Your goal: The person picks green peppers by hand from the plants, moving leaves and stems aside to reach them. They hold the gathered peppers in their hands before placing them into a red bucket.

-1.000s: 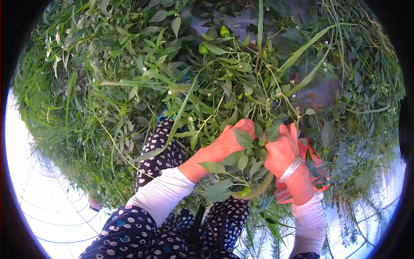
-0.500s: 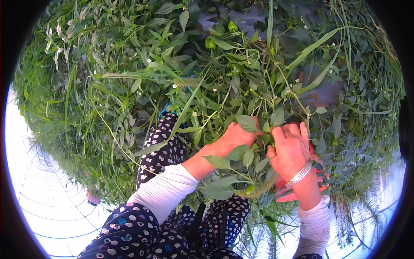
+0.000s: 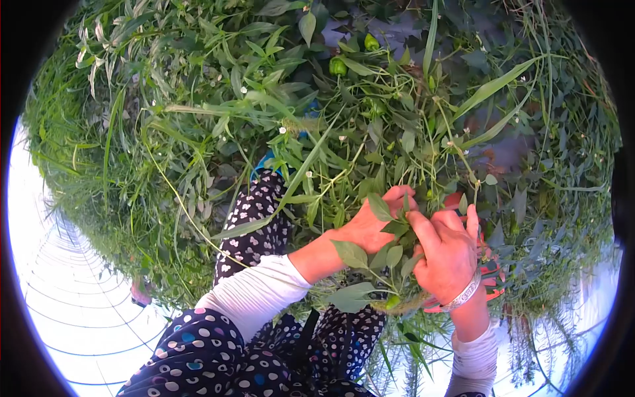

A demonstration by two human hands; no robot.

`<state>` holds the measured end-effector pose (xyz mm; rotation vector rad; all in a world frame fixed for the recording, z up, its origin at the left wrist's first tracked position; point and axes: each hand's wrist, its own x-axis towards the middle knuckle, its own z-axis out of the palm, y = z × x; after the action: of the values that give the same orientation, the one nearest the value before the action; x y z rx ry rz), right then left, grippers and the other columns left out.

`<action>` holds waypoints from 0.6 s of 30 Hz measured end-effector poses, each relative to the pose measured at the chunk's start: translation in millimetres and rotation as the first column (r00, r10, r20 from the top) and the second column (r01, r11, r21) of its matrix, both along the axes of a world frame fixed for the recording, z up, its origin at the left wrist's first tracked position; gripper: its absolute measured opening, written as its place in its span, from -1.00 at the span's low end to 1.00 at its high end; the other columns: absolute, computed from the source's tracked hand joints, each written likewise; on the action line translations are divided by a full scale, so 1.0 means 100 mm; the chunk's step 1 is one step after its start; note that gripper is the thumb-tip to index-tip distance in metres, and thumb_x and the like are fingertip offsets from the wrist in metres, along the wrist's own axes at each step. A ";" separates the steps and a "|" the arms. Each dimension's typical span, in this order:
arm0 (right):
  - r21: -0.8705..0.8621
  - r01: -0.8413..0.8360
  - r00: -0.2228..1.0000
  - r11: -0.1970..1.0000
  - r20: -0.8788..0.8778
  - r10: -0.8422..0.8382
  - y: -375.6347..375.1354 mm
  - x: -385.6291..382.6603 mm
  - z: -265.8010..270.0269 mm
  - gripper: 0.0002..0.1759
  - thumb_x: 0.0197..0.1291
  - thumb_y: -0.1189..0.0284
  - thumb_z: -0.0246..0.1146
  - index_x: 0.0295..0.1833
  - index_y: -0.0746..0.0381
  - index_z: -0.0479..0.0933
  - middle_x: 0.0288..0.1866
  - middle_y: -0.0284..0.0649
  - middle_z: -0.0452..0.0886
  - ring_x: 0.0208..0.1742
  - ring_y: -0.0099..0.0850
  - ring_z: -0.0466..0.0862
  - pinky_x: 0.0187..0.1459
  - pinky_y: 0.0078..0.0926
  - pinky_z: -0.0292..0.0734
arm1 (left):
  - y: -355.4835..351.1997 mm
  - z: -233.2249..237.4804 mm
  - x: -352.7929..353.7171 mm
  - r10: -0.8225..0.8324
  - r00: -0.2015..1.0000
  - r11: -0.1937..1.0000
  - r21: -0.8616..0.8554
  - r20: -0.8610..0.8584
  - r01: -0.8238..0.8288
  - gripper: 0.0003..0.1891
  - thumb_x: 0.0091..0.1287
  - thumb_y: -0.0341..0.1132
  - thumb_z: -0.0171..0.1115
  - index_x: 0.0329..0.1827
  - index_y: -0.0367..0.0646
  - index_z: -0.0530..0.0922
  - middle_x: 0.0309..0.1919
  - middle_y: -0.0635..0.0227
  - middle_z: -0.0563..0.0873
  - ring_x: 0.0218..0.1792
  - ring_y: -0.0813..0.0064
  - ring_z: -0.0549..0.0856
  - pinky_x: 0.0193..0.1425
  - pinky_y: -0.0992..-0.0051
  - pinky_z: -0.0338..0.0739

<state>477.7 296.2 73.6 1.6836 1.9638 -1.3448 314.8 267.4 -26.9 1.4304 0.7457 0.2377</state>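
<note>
My left hand is closed round a leafy pepper branch, its fingertips partly covered by leaves. Just right of it, my right hand has thumb and fingers curled in among the same foliage, with one finger pointing up. What lies between its fingertips is hidden. A small green pepper hangs low on the branch, below the hands. Farther up the plant are two more green peppers, a rounder one and a smaller one.
Behind my right wrist shows a red plastic object, mostly covered. Dense weeds and grass surround the plant. Greyish ground sheeting shows through at the top. My patterned trouser leg stands in the growth at left.
Both hands remain close together at the branch. My left hand has shifted slightly up and right towards my right hand. The view has moved a little, so the plants appear lower and farther right.
</note>
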 end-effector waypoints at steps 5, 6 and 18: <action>-0.086 0.155 0.977 0.984 0.162 -0.140 -0.18 0.05 -0.29 -0.51 -0.16 0.46 0.29 0.01 0.15 0.44 -0.36 -0.23 0.59 -0.03 -0.25 0.53 0.33 0.14 0.00 | 0.12 0.08 0.03 -0.195 0.930 0.978 0.004 -0.311 0.207 -0.68 0.00 -0.25 0.19 -0.16 -0.15 0.54 -0.05 0.27 0.54 0.22 0.22 0.36 -0.15 -0.01 0.43; -0.111 0.174 0.971 0.978 0.186 -0.151 -0.18 0.09 -0.35 -0.53 -0.15 0.43 0.30 -0.01 0.16 0.45 -0.33 -0.20 0.61 -0.01 -0.24 0.52 0.34 0.12 0.00 | 0.14 0.07 0.03 -0.191 0.932 0.978 0.020 -0.308 0.207 -0.68 0.00 -0.25 0.19 -0.16 -0.15 0.54 -0.05 0.27 0.54 0.22 0.22 0.36 -0.15 -0.01 0.43; -0.178 0.125 0.991 0.976 0.068 -0.114 -0.12 0.07 -0.28 -0.86 -0.25 0.41 0.23 -0.48 0.21 0.51 -0.35 -0.22 0.56 0.13 -0.13 0.39 0.25 0.36 -0.06 | 0.10 0.10 0.07 -0.332 0.844 0.940 -0.068 -0.421 0.336 -0.74 -0.02 -0.40 0.20 -0.21 -0.13 0.57 -0.07 0.29 0.55 0.24 0.26 0.35 -0.04 0.00 0.44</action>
<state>484.5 284.5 45.6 1.7556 1.6766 -1.4509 321.9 277.9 -17.2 1.6148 0.8297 -0.3604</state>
